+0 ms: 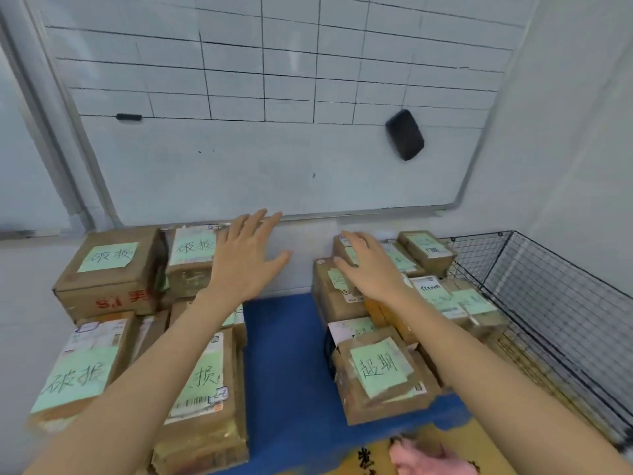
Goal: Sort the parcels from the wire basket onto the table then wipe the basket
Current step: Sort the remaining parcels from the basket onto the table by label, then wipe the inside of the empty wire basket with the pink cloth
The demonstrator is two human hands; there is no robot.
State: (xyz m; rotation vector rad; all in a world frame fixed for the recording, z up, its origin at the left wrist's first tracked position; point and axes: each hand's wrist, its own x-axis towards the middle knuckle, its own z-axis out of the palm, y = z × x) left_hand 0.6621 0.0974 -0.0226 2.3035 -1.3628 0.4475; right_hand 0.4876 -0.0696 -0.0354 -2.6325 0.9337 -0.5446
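One crumpled pink cloth [424, 455] is seen nearest, at the front edge of the blue table [284, 365]. Just beyond it, brown cardboard parcels [205, 402], each topped with a pale green paper note [380, 366], are stacked on the table in a left group [85, 371] and a right group [335, 306], with bare tabletop between them.

Farther in, the left hand [245, 262] is held over the rear parcels of the left group, fingers spread wide and nothing gripped. Whether it touches them cannot be told. The right hand [371, 269] is laid flat on a rear parcel of the right group, fingers straight and close together, with nothing clasped.

Just beside that group, to the right, the black wire mesh basket [548, 303] is placed. No parcel is made out in the part that shows. Behind everything, a white gridded whiteboard [274, 159] is mounted, with a black eraser [405, 134] and a black marker [128, 117] stuck on it.

The parcels are judged stiff-sided, fairly light and not slippery, though some look crushed at the corners. The notes may be only lightly stuck, so each box is best taken by two opposite side faces, not by its top.
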